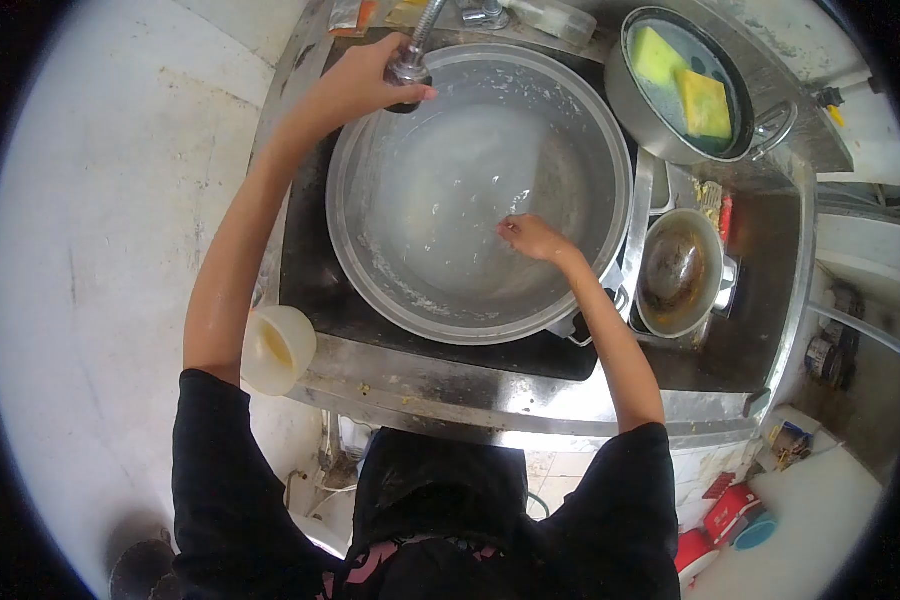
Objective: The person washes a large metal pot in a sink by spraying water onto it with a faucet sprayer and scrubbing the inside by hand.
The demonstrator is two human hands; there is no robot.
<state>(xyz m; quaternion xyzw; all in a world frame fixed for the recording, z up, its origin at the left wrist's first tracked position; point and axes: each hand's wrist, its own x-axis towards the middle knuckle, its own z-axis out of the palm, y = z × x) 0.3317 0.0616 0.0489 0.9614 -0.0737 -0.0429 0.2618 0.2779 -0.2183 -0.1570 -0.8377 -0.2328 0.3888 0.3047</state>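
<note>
A large round metal pot point(345, 225) sits in the sink, with cloudy greyish water in its bottom and white suds along its inner wall. My left hand point(375, 78) is closed around the faucet's spray head point(408, 72), above the pot's far left rim. Over the water, right of the pot's middle, is my right hand point(535, 238). Its fingers are curled together; whether they pinch anything is hidden. No stream from the spray head can be made out.
A smaller pot point(660, 142) at the back right holds soapy water and two sponges, a green-yellow one point(656, 56) and a yellow one point(705, 104). A stained pan point(678, 270) lies in the right basin. A pale plastic container point(288, 345) stands at the left front edge.
</note>
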